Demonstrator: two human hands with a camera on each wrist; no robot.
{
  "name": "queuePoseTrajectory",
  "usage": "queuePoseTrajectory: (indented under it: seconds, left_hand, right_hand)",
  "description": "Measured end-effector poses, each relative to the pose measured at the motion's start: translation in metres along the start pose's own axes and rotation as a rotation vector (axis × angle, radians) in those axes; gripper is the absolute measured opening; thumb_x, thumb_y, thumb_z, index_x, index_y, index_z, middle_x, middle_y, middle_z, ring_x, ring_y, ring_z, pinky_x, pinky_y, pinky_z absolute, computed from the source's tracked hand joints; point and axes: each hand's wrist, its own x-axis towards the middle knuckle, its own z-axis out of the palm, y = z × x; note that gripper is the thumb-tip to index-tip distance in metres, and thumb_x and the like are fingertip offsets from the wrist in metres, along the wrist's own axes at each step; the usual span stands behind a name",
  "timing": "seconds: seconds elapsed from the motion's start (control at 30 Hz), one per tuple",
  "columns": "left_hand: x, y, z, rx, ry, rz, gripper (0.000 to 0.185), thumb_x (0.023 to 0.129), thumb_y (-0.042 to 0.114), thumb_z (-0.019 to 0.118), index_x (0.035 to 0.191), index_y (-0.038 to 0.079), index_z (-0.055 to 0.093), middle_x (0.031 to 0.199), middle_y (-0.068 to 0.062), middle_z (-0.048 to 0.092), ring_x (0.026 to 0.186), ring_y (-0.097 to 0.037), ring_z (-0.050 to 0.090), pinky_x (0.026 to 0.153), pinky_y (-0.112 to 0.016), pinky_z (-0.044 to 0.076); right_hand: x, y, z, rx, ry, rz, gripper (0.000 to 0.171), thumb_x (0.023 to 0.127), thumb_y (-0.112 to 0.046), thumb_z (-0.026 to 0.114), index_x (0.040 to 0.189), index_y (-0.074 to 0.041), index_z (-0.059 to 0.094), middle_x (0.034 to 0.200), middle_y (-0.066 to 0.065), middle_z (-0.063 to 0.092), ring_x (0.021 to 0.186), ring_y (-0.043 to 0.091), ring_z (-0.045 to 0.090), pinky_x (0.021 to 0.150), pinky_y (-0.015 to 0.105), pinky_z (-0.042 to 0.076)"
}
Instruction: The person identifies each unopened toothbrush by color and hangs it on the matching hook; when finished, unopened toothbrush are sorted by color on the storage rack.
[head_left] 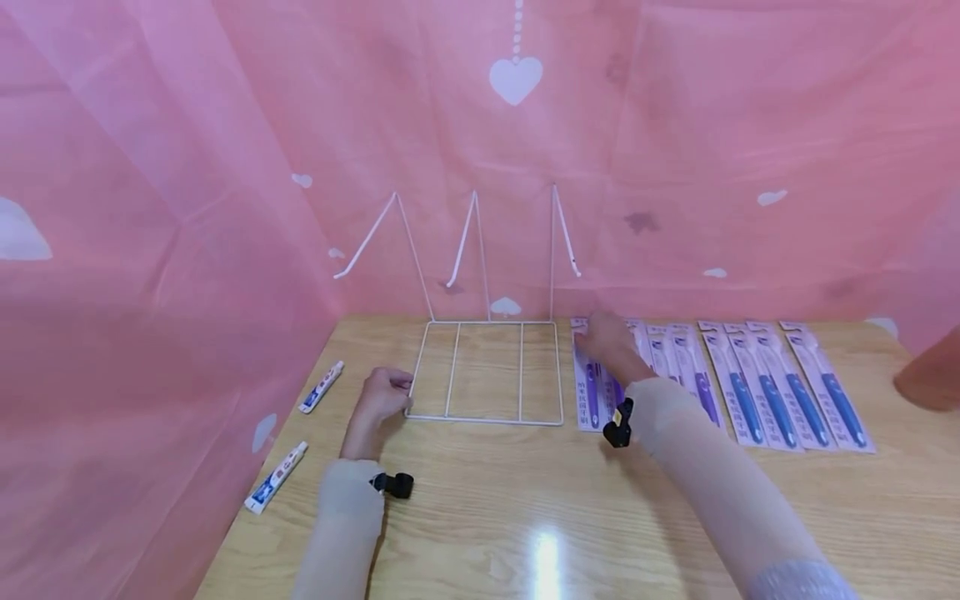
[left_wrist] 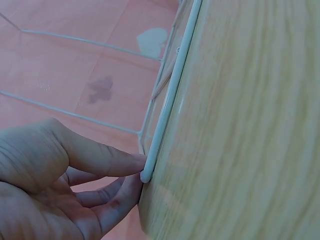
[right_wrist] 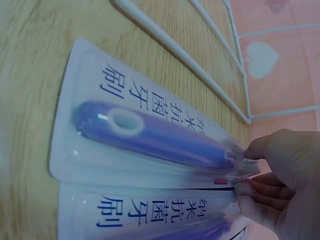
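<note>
A white wire display rack (head_left: 487,420) stands on the table with three upright hooks against the pink cloth. My left hand (head_left: 382,396) pinches its near left corner; in the left wrist view the thumb and a finger (left_wrist: 122,162) meet at the end of the white wire (left_wrist: 172,100). To the right of the rack, my right hand (head_left: 611,342) grips the top end of a packaged toothbrush with a purple handle (right_wrist: 155,137), thumb on one edge and fingers at the other. Another purple packaged toothbrush (right_wrist: 150,212) lies right beside it.
More packaged toothbrushes lie in a row to the right, purple ones (head_left: 705,392) then blue ones (head_left: 806,408). Two small toothpaste tubes (head_left: 322,387) lie near the table's left edge. Pink cloth (head_left: 675,125) hangs behind and left. A brown rounded shape (head_left: 933,375) shows at the right edge.
</note>
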Motion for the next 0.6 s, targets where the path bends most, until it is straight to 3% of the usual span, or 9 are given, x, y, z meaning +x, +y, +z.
queuePoseTrajectory:
  seconds: [0.23, 0.47, 0.6]
  left_hand:
    - [0.000, -0.002, 0.001, 0.003, -0.017, 0.028, 0.048, 0.066, -0.018, 0.065, 0.113, -0.012, 0.067, 0.093, -0.015, 0.068, 0.086, -0.026, 0.063, 0.075, -0.030, 0.053]
    - [0.001, -0.004, 0.000, 0.006, -0.015, 0.034, 0.049, 0.065, -0.019, 0.064, 0.113, -0.011, 0.067, 0.093, -0.015, 0.068, 0.087, -0.026, 0.064, 0.073, -0.028, 0.053]
    - [-0.001, -0.002, -0.001, -0.018, -0.025, 0.011, 0.050, 0.067, -0.021, 0.064, 0.116, -0.011, 0.066, 0.096, -0.016, 0.066, 0.090, -0.027, 0.063, 0.073, -0.027, 0.053]
  right_hand:
    - [-0.006, -0.003, -0.007, 0.034, 0.019, 0.020, 0.018, 0.089, -0.018, 0.062, 0.091, -0.001, 0.056, 0.074, 0.013, 0.060, 0.054, 0.023, 0.059, 0.043, 0.029, 0.047]
    - [-0.021, -0.018, -0.024, 0.104, 0.110, -0.062, 0.029, 0.082, -0.018, 0.065, 0.063, -0.008, 0.046, 0.051, 0.000, 0.044, 0.042, 0.013, 0.042, 0.037, 0.024, 0.031]
    - [-0.040, -0.033, -0.035, 0.142, 0.147, -0.117, 0.030, 0.081, -0.016, 0.068, 0.059, -0.008, 0.050, 0.049, 0.001, 0.046, 0.042, 0.013, 0.043, 0.038, 0.023, 0.031]
